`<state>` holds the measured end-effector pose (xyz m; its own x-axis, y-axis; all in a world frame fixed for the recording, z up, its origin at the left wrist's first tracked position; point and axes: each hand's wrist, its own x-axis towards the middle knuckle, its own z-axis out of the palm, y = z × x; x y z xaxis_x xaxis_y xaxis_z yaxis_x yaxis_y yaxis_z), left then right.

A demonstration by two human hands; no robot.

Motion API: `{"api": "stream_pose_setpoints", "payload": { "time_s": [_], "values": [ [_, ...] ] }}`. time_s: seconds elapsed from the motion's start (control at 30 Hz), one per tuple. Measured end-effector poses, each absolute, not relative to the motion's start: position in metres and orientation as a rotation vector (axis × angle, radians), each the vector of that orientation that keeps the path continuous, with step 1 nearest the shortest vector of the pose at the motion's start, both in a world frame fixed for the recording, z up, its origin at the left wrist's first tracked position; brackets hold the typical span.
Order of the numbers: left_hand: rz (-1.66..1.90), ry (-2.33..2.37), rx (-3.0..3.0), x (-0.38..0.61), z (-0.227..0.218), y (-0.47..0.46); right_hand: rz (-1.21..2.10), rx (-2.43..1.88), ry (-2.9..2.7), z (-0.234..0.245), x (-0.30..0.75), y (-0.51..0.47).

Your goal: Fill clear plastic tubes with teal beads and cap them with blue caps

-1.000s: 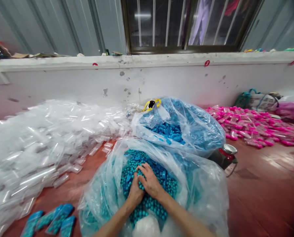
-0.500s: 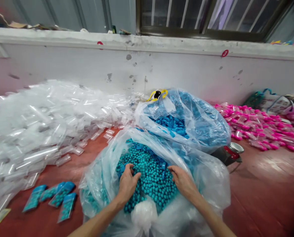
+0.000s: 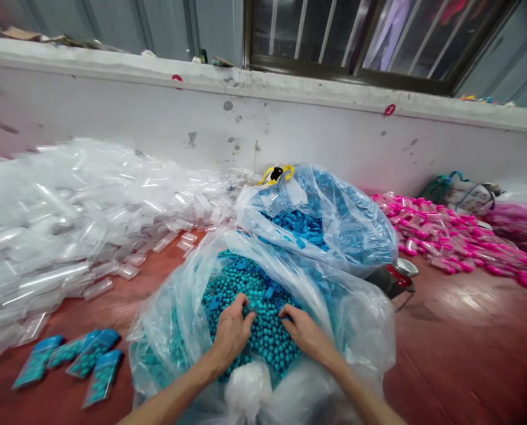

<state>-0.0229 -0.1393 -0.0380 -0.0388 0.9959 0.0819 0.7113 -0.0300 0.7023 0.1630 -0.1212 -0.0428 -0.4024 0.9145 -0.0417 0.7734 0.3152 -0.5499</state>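
Observation:
A large clear plastic bag (image 3: 157, 319) lies wide-mouthed in front of me, full of round teal beads (image 3: 272, 348). Several blue plastic caps (image 3: 269, 292) are mixed in among the beads. Over the bead heap, my left hand (image 3: 234, 327) has its fingers curled and its thumb bent toward them; whatever it may grip is too faint to make out. Opposite it, my right hand (image 3: 303, 330) hovers at the beads' right side, fingers bent and apart, with nothing visible in it. A bunched white knot of the bag (image 3: 248, 386) sits between my forearms.
Behind stands another bag (image 3: 360, 224) of blue caps. Clear plastic tubes (image 3: 77, 200) are heaped at left. Several bead-filled blue-capped cases (image 3: 101, 378) lie on the red surface (image 3: 449, 354). Pink-capped tubes (image 3: 444, 233) and a metal-lidded container (image 3: 402, 274) are at right.
My right hand has moved left, closer to my left hand above the beads. The left hand stays over the heap. The view has tilted and shifted slightly.

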Motion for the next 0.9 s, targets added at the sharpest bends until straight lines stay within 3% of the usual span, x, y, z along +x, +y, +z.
{"api": "stream_pose_setpoints", "payload": {
  "time_s": [0.1, 0.2, 0.3, 0.53, 0.77, 0.9],
  "values": [
    [0.885, 1.739, 1.696, -0.032, -0.038, -0.142, 0.747, -1.516, -2.402, -0.029, 0.174, -0.12],
    [0.938, 1.652, 1.625, -0.037, -0.042, -0.142, 0.564, -1.71, -2.483, -0.021, 0.162, -0.117],
    [0.977, 1.598, 1.561, -0.039, -0.048, -0.139, 0.329, -1.905, -2.47, -0.031, 0.14, -0.116],
    [0.944, 1.576, 1.355, -0.041, -0.052, -0.132, -0.008, -1.804, -2.5, -0.058, 0.144, -0.119],
    [0.883, 1.377, 1.188, -0.044, -0.044, -0.134, 0.356, -1.47, -2.561, -0.023, 0.121, -0.12],
    [0.849, 1.305, 1.162, -0.051, -0.041, -0.14, 0.409, -1.506, -2.675, -0.012, 0.126, -0.118]
  ]
}}
